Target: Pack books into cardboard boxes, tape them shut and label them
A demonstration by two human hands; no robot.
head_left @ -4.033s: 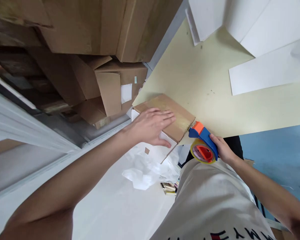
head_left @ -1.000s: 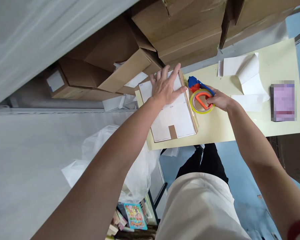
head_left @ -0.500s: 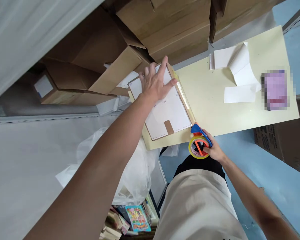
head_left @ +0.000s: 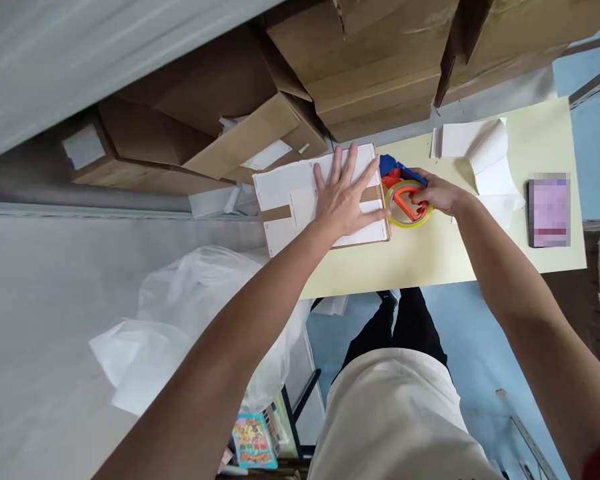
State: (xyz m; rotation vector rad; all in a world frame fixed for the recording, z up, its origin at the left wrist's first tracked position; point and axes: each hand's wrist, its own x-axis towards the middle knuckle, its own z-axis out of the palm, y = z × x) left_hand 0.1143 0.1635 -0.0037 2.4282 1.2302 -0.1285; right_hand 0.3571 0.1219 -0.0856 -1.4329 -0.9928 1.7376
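My left hand (head_left: 347, 197) lies flat with fingers spread on a flat cardboard parcel (head_left: 285, 203) covered with white labels, at the left end of a pale yellow table (head_left: 430, 257). My right hand (head_left: 437, 193) grips a tape dispenser (head_left: 405, 193), blue and orange with a yellowish roll, held against the parcel's right edge. The parcel's left part juts past the table's end.
Brown cardboard boxes (head_left: 380, 60) are stacked behind the table and to its left. White paper sheets (head_left: 480, 153) and a blurred purple item (head_left: 549, 210) lie on the right of the table. A white plastic bag (head_left: 200, 313) and colourful items (head_left: 253, 440) sit below.
The parcel has turned on the table so its long side runs left to right. My right hand has brought the tape dispenser from the table's near edge up to the parcel's right edge.
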